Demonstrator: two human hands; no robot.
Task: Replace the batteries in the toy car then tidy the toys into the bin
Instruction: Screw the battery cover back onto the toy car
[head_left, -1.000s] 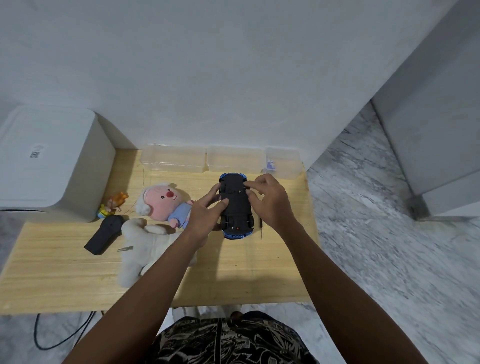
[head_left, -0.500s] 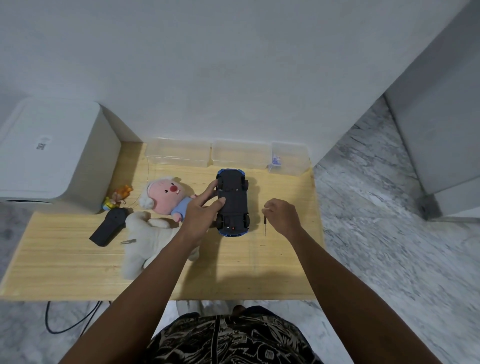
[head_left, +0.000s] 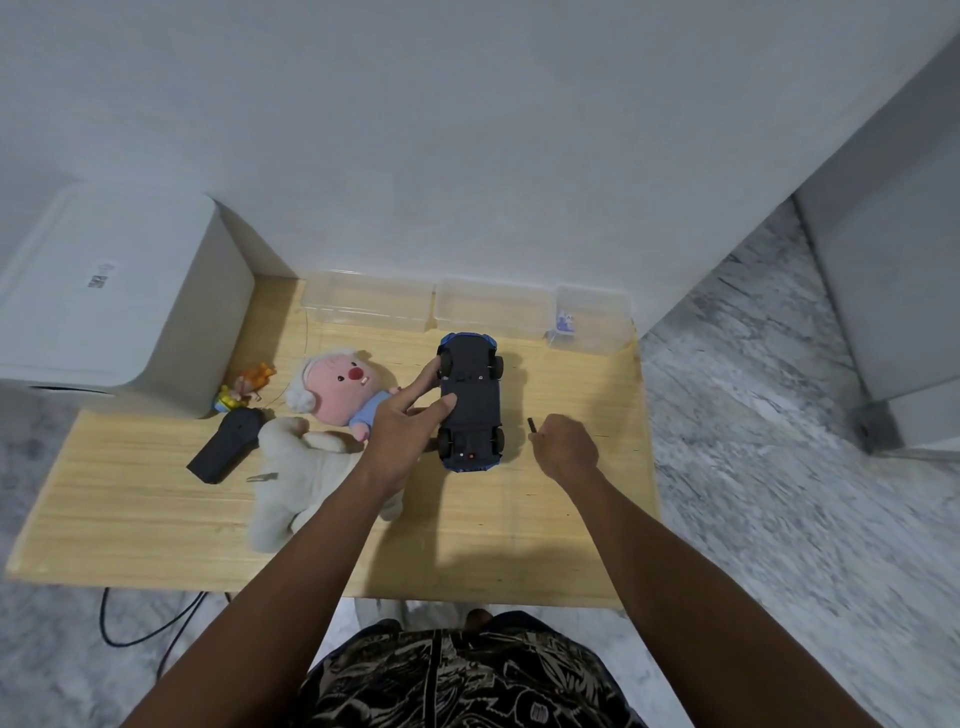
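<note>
toy car (head_left: 471, 402) upturned, wooden table (head_left: 130, 514) | left hand (head_left: 402, 426) grips it; right hand (head_left: 566, 447) pinches screwdriver (head_left: 532, 424)

Bare forearms; black-and-cream patterned shorts (head_left: 467, 680).

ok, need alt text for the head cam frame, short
A person's left hand steadies an upturned blue toy car with a black underside on a light wooden table, while the right hand beside it grips a small dark screwdriver. Left of the car lie a pink-faced plush doll, a cream plush toy and a black remote controller.
</note>
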